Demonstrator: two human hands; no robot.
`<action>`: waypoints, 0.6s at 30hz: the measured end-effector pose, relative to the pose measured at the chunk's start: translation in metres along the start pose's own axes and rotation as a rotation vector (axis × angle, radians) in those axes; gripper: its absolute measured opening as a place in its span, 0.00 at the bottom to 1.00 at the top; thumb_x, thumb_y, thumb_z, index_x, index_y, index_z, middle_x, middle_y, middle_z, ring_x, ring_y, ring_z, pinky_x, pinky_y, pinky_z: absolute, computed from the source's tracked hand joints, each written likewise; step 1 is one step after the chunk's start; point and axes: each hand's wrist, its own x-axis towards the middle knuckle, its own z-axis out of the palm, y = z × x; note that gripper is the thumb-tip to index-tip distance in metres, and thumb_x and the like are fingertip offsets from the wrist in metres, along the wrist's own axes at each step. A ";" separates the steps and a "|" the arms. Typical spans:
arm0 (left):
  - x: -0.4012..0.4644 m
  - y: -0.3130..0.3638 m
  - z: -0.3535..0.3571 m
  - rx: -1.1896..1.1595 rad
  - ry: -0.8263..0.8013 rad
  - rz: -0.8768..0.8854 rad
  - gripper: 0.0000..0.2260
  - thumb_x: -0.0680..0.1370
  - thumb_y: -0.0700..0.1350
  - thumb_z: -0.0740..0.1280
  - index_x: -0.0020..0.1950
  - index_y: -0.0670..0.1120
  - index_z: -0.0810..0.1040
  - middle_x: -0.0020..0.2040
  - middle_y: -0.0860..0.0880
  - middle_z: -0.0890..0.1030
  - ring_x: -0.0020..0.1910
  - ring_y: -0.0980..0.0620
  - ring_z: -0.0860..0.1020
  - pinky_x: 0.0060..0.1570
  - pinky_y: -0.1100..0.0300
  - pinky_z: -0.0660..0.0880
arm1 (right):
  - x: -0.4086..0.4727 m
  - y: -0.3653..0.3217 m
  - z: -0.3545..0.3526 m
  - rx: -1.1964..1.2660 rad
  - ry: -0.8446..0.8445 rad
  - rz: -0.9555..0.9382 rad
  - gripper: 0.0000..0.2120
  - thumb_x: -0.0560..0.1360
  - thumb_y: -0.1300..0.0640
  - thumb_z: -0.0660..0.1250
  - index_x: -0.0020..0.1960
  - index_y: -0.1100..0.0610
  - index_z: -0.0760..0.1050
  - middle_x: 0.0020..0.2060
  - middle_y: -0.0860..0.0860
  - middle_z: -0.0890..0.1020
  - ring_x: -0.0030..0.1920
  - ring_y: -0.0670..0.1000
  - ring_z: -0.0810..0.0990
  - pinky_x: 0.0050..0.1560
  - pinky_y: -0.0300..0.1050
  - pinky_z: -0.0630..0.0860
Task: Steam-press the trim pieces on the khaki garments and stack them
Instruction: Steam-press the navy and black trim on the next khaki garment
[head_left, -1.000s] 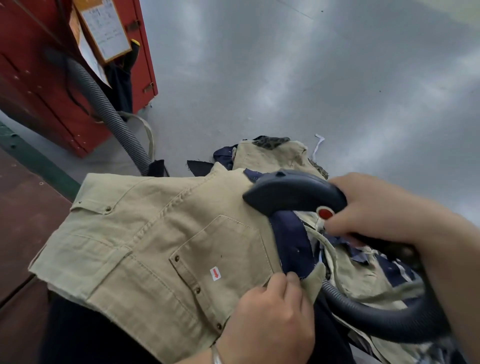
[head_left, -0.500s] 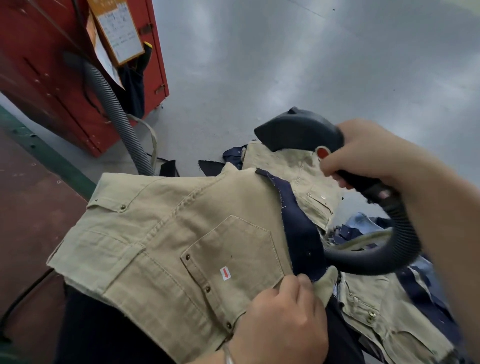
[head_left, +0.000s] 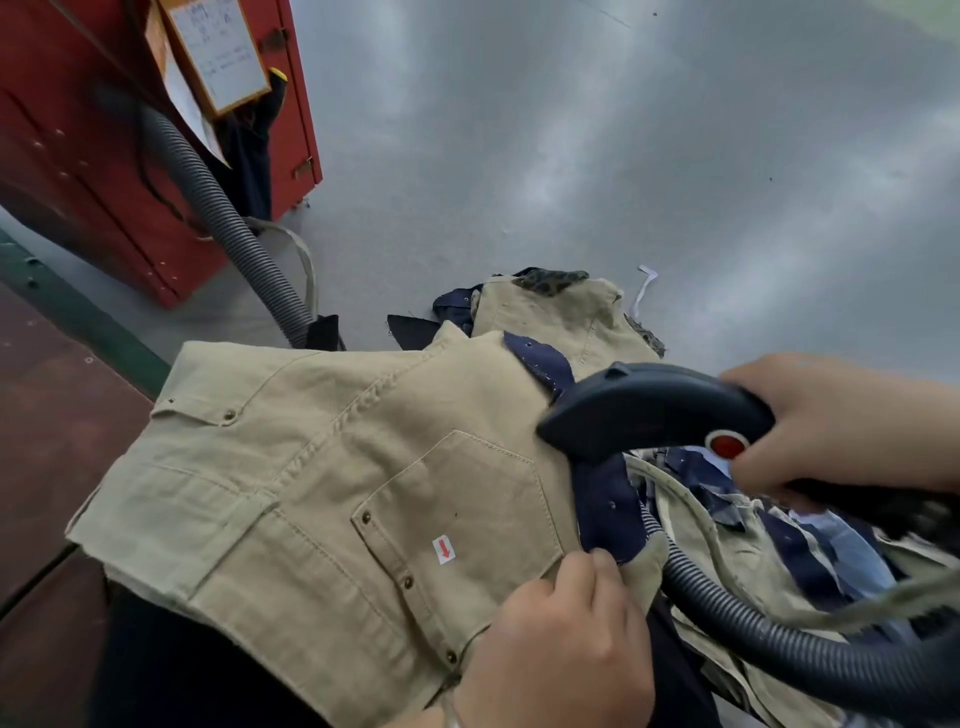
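Khaki garment (head_left: 322, 467) — navy trim (head_left: 602, 499).

L hand (head_left: 558, 644) low center, fingers curled, thumb + fingertips pinching fabric edge, back of hand to cam, bracelet at wrist. R hand (head_left: 841, 426) in from right, forearm at frame edge, grip wrapped round steamer handle, fingertip by red button.

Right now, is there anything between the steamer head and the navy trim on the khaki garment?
Nothing visible. The steamer head, held by the right hand, lies directly over the navy trim. The left hand pinches the trim's lower end, below the steamer.
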 end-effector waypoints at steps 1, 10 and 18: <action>0.000 0.000 0.000 0.006 0.005 -0.004 0.05 0.62 0.40 0.68 0.27 0.49 0.79 0.32 0.47 0.81 0.25 0.52 0.72 0.21 0.65 0.60 | 0.005 -0.002 -0.003 0.012 0.002 0.002 0.10 0.58 0.59 0.70 0.39 0.54 0.76 0.24 0.58 0.81 0.22 0.56 0.79 0.23 0.44 0.75; -0.001 0.004 0.000 0.043 0.046 -0.028 0.10 0.67 0.37 0.65 0.27 0.48 0.79 0.30 0.48 0.80 0.25 0.52 0.71 0.20 0.64 0.60 | 0.060 -0.043 -0.019 0.077 0.069 -0.012 0.09 0.67 0.74 0.69 0.43 0.65 0.72 0.26 0.62 0.76 0.22 0.56 0.74 0.24 0.45 0.75; -0.001 0.002 -0.001 0.041 -0.026 -0.050 0.04 0.60 0.42 0.72 0.28 0.49 0.79 0.32 0.48 0.81 0.25 0.51 0.71 0.23 0.63 0.56 | 0.087 -0.052 -0.045 0.085 0.257 -0.004 0.07 0.66 0.73 0.70 0.41 0.66 0.74 0.23 0.60 0.78 0.19 0.55 0.75 0.25 0.46 0.76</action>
